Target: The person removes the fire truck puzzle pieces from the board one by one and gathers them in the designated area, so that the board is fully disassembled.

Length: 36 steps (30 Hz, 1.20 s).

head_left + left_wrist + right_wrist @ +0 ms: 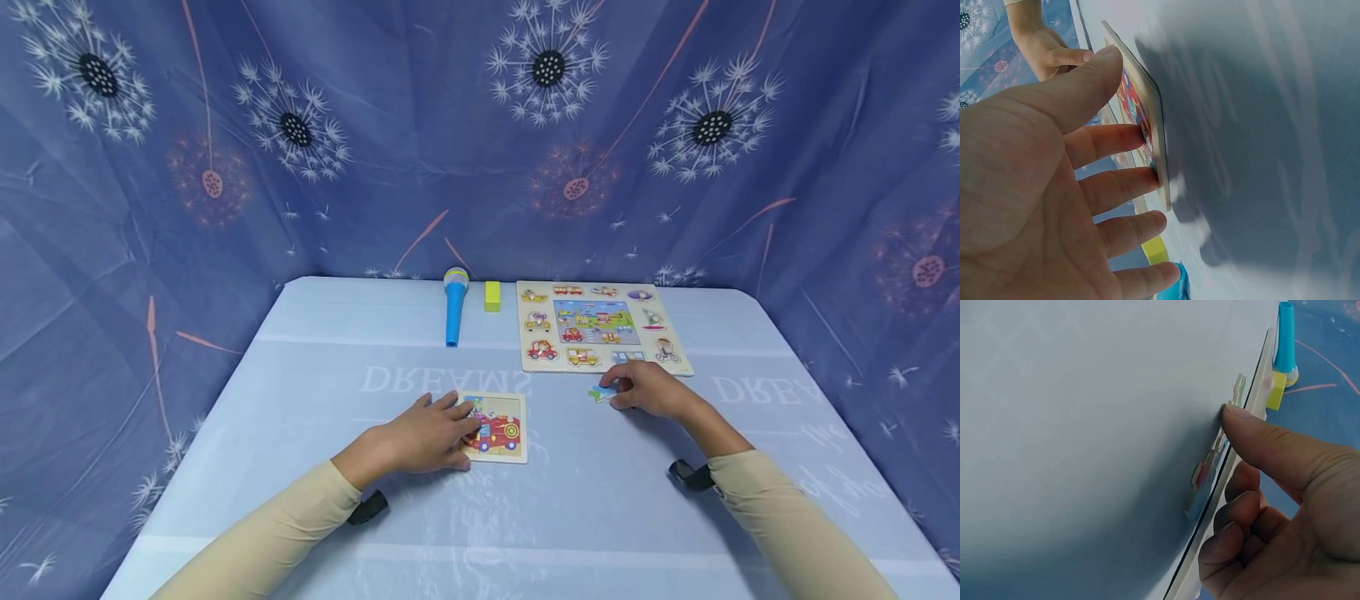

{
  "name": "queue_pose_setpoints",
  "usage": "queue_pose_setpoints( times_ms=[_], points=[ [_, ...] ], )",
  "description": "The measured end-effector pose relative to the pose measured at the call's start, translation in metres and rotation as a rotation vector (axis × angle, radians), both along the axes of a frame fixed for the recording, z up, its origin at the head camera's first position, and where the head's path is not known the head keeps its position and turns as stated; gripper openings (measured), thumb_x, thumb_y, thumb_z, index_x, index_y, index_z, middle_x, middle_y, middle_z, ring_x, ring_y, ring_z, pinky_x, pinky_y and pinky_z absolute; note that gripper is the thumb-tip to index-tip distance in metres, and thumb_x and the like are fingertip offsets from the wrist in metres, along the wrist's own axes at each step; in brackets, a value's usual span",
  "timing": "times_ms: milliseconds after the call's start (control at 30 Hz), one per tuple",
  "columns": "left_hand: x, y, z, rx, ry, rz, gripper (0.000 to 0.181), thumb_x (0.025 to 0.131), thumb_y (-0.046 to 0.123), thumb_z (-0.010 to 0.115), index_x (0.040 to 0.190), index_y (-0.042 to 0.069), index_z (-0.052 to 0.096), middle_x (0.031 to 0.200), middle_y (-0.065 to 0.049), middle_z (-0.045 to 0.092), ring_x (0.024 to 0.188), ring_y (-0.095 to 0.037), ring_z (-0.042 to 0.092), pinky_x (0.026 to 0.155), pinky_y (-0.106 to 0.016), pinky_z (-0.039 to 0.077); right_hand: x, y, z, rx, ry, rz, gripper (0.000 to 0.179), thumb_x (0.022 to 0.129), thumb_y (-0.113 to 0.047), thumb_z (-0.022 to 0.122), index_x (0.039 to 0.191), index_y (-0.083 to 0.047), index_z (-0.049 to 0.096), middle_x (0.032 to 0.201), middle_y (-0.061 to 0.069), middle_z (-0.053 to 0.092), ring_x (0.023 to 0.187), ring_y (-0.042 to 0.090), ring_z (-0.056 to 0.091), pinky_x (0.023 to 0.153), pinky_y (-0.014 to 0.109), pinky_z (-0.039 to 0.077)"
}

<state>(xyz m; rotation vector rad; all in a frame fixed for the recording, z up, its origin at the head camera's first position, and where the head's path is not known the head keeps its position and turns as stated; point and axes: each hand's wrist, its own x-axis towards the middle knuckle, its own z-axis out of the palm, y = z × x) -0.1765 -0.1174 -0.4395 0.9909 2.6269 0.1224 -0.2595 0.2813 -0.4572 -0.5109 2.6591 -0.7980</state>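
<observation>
A small wooden jigsaw puzzle (504, 429) with a red car picture lies in a pale frame on the table. My left hand (423, 435) rests on its left side, fingers spread; the left wrist view shows the fingertips on the puzzle's picture side and edge (1159, 119). To the right, my right hand (647, 389) pinches a small blue and green puzzle piece (598, 394) between thumb and forefinger, down at the tabletop. In the right wrist view the thumb (1260, 434) presses by thin wooden pieces (1200, 478), partly hidden by the hand.
Just beyond the right hand lies a large wooden peg board (540, 364) with vehicle pictures. Left of it are a yellow block (492, 297) and a blue toy microphone (454, 308). A dandelion-print curtain (420, 150) surrounds the far side of the table (300, 367).
</observation>
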Motion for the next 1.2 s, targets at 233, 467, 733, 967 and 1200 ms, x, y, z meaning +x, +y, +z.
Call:
queue_pose_setpoints(
  times_ms=[233, 467, 733, 967, 1200],
  points=[
    [-0.001, -0.001, 0.000, -0.001, 0.008, 0.002, 0.057, 0.096, 0.049, 0.067, 0.143, 0.018, 0.056, 0.160, -0.011, 0.043, 0.151, -0.039, 0.030, 0.114, -0.067, 0.029, 0.000, -0.020, 0.013, -0.072, 0.024, -0.016, 0.033, 0.092, -0.009, 0.074, 0.123, -0.002, 0.068, 0.085, 0.006, 0.061, 0.063, 0.017, 0.054, 0.054, 0.032, 0.046],
    [-0.003, -0.002, 0.001, 0.003, 0.006, 0.000, 0.058, 0.096, 0.050, 0.067, 0.142, 0.016, 0.056, 0.159, -0.010, 0.043, 0.151, -0.039, 0.031, 0.113, -0.066, 0.031, 0.010, -0.104, 0.017, -0.230, -0.014, 0.054, 0.033, 0.092, -0.010, 0.074, 0.124, 0.000, 0.068, 0.100, 0.007, 0.068, 0.089, 0.018, 0.060, 0.074, 0.032, 0.051],
    [0.000, -0.007, 0.001, 0.023, -0.045, -0.038, 0.066, 0.097, 0.050, 0.065, 0.153, 0.018, 0.049, 0.166, -0.009, 0.032, 0.153, -0.035, 0.028, 0.116, -0.062, 0.029, 0.028, -0.177, 0.003, -0.251, -0.164, 0.065, 0.038, 0.092, -0.013, 0.073, 0.128, -0.004, 0.066, 0.103, 0.002, 0.069, 0.092, 0.014, 0.062, 0.084, 0.032, 0.053],
    [0.001, -0.011, -0.001, 0.047, -0.043, -0.015, 0.068, 0.098, 0.050, 0.064, 0.154, 0.017, 0.047, 0.167, -0.007, 0.031, 0.153, -0.035, 0.027, 0.117, -0.062, 0.028, 0.027, -0.189, 0.004, -0.229, -0.169, 0.024, 0.038, 0.092, -0.012, 0.073, 0.128, -0.004, 0.066, 0.100, 0.001, 0.068, 0.089, 0.015, 0.061, 0.083, 0.033, 0.053],
    [0.002, -0.015, -0.002, 0.050, -0.070, 0.012, 0.070, 0.097, 0.051, 0.065, 0.155, 0.016, 0.046, 0.166, -0.006, 0.031, 0.154, -0.037, 0.024, 0.115, -0.066, 0.028, 0.027, -0.200, 0.007, -0.158, -0.121, 0.037, 0.038, 0.090, -0.012, 0.075, 0.126, -0.002, 0.068, 0.098, 0.002, 0.068, 0.088, 0.014, 0.060, 0.082, 0.032, 0.053]
  ],
)
